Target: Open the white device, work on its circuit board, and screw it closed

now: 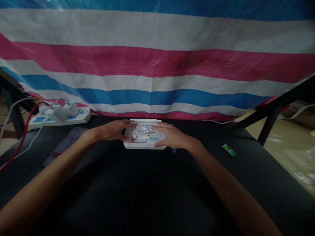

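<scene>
A: Head view, left to right: what lay where?

B: Far left, a white power strip (61,116) sat at the rear edge of the black table (137,196), with plugs in it and a red cable (23,132) trailing off the side. Just inboard, a dark flat card (65,144) lay on the tabletop.

A: And the hands?

B: The left hand (112,130) rested on the left end of the white router (145,135), fingers loosely curled over its edge. The right hand (172,136) covered the right end likewise, fingers spread and bent. Both touched it; whether either truly gripped it could not be told.

A: How did the router lie?

B: Underside up, its label and vent holes showing, straight ahead of the person at the table's far side. Its long axis ran left to right, so each hand had one end, neither nearer than the other.

A: Room around it?

B: Close behind it hung the striped tarp (157,62), leaving little space rearward. Toward the person the table was bare and wide. Well to the right lay a small green packet (228,149), near the table's right edge.
</scene>
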`<move>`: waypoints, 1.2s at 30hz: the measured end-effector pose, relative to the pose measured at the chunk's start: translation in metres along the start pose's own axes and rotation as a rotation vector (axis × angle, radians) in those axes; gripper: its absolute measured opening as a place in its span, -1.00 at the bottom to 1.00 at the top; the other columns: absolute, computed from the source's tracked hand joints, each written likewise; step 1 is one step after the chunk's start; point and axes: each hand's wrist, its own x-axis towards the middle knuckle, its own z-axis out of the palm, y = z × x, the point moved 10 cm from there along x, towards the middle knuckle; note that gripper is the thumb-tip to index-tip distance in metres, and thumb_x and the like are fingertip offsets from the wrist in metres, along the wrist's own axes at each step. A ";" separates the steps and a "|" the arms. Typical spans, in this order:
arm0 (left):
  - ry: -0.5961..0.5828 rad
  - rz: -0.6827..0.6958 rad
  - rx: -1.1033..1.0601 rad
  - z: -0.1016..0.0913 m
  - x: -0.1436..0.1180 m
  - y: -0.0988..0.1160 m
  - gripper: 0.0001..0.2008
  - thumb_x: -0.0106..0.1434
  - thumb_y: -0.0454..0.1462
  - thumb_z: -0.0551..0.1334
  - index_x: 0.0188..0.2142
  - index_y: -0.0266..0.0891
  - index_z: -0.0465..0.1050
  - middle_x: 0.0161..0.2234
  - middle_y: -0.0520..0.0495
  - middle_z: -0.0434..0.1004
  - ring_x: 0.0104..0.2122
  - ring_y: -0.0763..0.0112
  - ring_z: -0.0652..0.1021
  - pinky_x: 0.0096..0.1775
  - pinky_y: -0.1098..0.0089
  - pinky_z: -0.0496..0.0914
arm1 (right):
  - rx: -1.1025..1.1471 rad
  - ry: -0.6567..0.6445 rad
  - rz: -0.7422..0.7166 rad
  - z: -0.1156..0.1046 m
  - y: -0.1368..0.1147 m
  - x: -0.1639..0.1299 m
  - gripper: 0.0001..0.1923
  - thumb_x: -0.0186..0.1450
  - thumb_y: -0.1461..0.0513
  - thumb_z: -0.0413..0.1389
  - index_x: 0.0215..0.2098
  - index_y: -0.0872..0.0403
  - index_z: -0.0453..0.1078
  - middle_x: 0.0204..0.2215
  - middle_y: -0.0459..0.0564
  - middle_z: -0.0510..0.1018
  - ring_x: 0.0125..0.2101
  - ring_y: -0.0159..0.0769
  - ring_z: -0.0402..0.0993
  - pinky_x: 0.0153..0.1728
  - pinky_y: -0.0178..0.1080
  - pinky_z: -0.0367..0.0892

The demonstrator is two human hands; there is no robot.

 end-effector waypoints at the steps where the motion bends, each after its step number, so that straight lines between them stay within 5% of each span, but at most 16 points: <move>1: 0.006 0.003 0.012 0.001 0.001 0.000 -0.21 0.26 0.00 0.29 0.37 -0.12 0.05 0.37 -0.24 0.05 0.30 -0.02 0.22 0.25 0.11 0.14 | -0.001 0.005 0.000 0.000 0.000 0.000 -0.14 0.12 0.01 0.33 0.31 0.10 0.22 0.35 0.22 0.14 0.33 0.06 0.07 0.29 0.06 0.08; 18: 0.044 0.033 0.164 0.010 0.002 0.000 -0.34 0.34 -0.09 0.23 0.35 -0.14 0.09 0.38 -0.27 -0.02 0.36 0.07 0.09 0.28 0.08 0.07 | -0.095 0.018 0.052 -0.006 -0.011 0.002 -0.16 0.10 0.01 0.34 0.27 0.14 0.27 0.30 0.25 0.24 0.29 0.06 0.18 0.25 0.02 0.13; 22: 0.103 0.134 0.159 0.005 -0.001 0.018 -0.42 0.31 -0.23 0.27 0.29 -0.19 0.22 0.34 -0.25 0.12 0.32 0.16 0.22 0.27 0.24 0.12 | -0.069 0.016 0.054 -0.005 -0.007 0.001 -0.14 0.09 0.01 0.35 0.28 0.13 0.26 0.32 0.25 0.20 0.31 0.08 0.13 0.25 0.04 0.12; 26: 0.107 0.091 0.156 0.003 0.003 0.017 -0.45 0.24 -0.27 0.34 0.22 -0.14 0.34 0.28 -0.17 0.28 0.24 0.11 0.36 0.24 0.21 0.19 | -0.042 0.016 0.050 -0.006 -0.006 0.001 -0.15 0.10 0.01 0.35 0.28 0.08 0.26 0.31 0.22 0.21 0.31 0.08 0.12 0.24 0.09 0.13; 36: 0.058 0.120 0.059 -0.001 -0.002 0.018 -0.36 0.27 -0.18 0.32 0.30 -0.01 0.21 0.33 -0.11 0.17 0.28 0.08 0.28 0.26 0.12 0.16 | 0.009 -0.003 0.046 -0.006 -0.010 -0.003 -0.23 0.21 0.02 0.26 0.30 0.12 0.22 0.33 0.23 0.17 0.34 0.10 0.02 0.30 0.13 0.04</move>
